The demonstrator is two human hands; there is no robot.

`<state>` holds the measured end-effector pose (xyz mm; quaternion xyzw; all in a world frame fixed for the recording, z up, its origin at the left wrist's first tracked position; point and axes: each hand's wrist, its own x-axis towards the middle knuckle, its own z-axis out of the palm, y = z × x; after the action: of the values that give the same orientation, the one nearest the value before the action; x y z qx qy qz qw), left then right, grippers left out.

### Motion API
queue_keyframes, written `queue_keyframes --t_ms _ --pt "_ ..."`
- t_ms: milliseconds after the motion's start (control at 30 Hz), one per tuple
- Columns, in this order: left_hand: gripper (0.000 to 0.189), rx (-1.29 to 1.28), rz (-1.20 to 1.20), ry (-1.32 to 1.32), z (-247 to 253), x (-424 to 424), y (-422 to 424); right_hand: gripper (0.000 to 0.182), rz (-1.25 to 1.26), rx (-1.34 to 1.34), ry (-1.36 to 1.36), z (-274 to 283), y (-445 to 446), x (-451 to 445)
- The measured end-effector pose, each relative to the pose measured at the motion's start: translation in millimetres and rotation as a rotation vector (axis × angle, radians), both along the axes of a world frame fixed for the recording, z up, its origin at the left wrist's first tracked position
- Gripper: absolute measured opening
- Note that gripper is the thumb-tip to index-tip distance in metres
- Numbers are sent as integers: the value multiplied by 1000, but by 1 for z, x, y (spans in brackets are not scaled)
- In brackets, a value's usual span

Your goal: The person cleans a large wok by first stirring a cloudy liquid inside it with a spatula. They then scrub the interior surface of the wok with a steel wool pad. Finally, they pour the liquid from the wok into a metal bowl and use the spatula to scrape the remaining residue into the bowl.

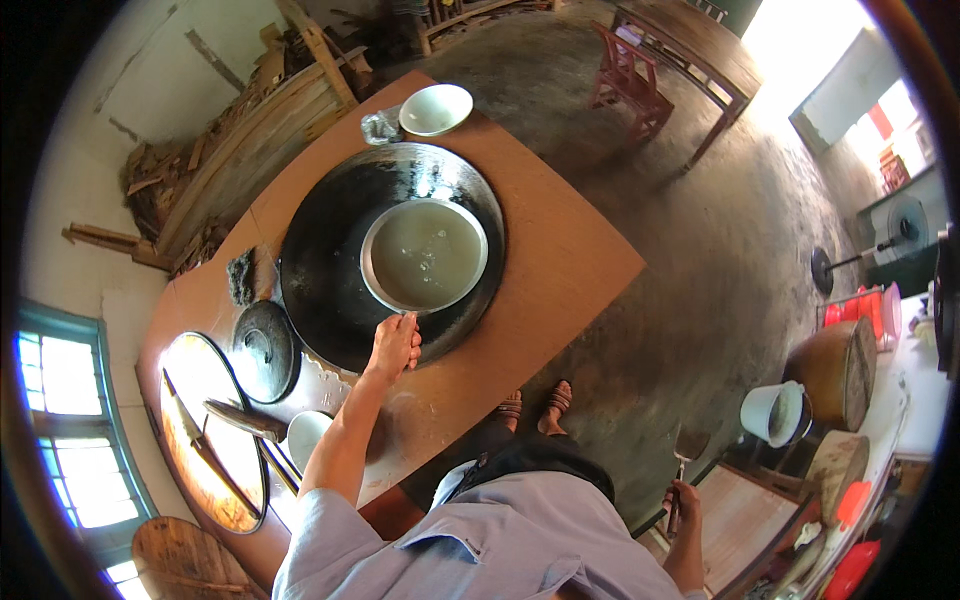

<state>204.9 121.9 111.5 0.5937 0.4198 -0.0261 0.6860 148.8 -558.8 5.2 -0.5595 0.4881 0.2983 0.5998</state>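
Note:
My left hand (395, 346) grips the near rim of a metal basin (365, 262) of cloudy water, which stands inside a large black wok (322, 247) set into a brown stove top. My right hand (681, 504), low on the right, holds a metal spatula (690, 444) by its handle, its blade pointing away from me. Beyond the wok are a pale bowl (436, 109) and a crumpled clear plastic bag (382, 127). A round dark lid (264, 352) and a dark scrubbing pad (241, 277) lie left of the wok.
A round board (217, 450) with a knife-like tool and a white bowl (306, 439) are at my left. Firewood (165, 172) is stacked behind the stove. On the right stand a white bucket (772, 414), a large brown vat (832, 375) and a fan (906, 225). A red chair (626, 79) stands by a wooden table (697, 37).

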Motion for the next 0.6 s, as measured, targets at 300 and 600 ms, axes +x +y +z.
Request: queue_keyframes --t_ms 300,600 --pt "28 42 -219 -14 53 40 -79 14 -122 -15 68 -31 -30 -52" --pt "24 29 -435 -38 58 116 -235 10 -169 52 126 -63 -93 -89"
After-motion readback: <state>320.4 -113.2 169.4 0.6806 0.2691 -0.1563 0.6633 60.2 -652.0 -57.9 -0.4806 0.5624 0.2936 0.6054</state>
